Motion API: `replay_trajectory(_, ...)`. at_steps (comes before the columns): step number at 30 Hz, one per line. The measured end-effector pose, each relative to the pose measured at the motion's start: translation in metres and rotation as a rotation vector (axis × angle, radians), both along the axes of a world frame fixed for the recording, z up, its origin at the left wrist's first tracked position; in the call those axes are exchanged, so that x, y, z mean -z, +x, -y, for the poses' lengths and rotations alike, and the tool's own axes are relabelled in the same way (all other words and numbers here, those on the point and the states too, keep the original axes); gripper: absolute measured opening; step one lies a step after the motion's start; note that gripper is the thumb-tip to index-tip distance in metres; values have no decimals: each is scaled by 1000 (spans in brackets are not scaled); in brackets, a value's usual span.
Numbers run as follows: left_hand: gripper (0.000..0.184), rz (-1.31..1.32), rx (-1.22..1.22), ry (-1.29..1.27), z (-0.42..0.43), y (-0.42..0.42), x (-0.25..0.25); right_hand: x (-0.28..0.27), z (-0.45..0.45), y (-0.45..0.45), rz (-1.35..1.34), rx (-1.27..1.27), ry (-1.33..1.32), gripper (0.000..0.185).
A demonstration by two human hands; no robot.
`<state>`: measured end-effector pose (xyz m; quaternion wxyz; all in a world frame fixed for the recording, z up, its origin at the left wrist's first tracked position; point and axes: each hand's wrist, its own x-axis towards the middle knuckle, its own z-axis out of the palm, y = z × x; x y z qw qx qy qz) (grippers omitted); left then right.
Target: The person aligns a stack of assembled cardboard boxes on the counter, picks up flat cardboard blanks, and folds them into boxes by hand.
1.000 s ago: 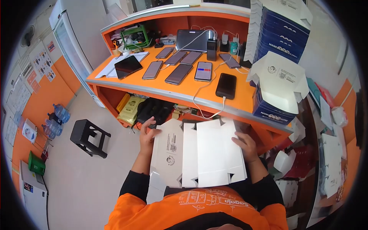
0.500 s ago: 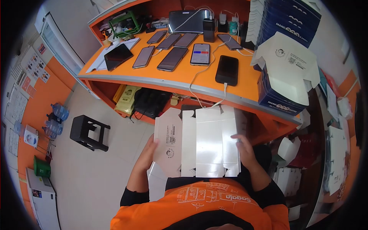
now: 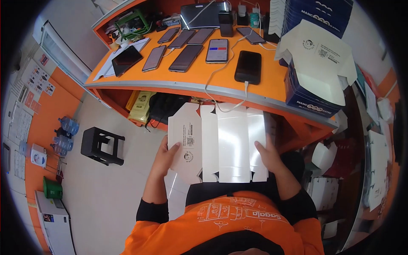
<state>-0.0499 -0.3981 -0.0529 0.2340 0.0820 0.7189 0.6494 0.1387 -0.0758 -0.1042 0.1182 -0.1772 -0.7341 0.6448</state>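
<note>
An unfolded cardboard food box [image 3: 231, 144], its pale inner side facing up, spans the space between my hands above my lap. Printed text, a square code and a round logo show on its left panel. My left hand [image 3: 167, 155] grips the left edge, thumb on top and fingers hidden underneath. On the opposite side my right hand [image 3: 267, 153] holds the right edge in the same way, its thumb pressed on the shiny panel. An assembled box [image 3: 316, 80] with a blue outside and raised lid sits at the desk's right end, beyond my right hand.
Several phones [image 3: 185, 58] lie on the orange desk [image 3: 170, 78], some with white charging cables. Stacked blue boxes [image 3: 316, 19] stand at the back right. A black stool [image 3: 102, 145] is on the floor to the left. Below the desktop is a shelf holding a yellow packet [image 3: 142, 106].
The flat cardboard has moved up towards the desk with both hands. My left thumb now lies further over the panel, and the view has shifted slightly.
</note>
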Motion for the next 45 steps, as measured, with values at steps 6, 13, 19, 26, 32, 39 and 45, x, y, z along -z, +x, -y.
replay_trajectory(6,55,26,136,-127,9,-18,0,12,-2,21,-142,92,871,69)
replay_trajectory(13,54,-195,59,-306,5,-18,-34,-11,33,49,141,-105,277,72)
replay_trajectory(19,55,-99,41,-229,4,-15,-30,23,27,34,301,-134,-762,59)
replay_trajectory(26,56,104,61,-113,15,-18,-18,-3,34,30,325,-162,-1016,57)
replay_trajectory(32,63,491,61,247,40,-19,19,8,44,27,115,-120,-989,49)
replay_trajectory(39,67,548,17,581,51,5,71,9,32,29,45,-121,-751,46)
replay_trajectory(45,66,506,35,557,49,4,54,21,20,30,134,-269,-390,57)
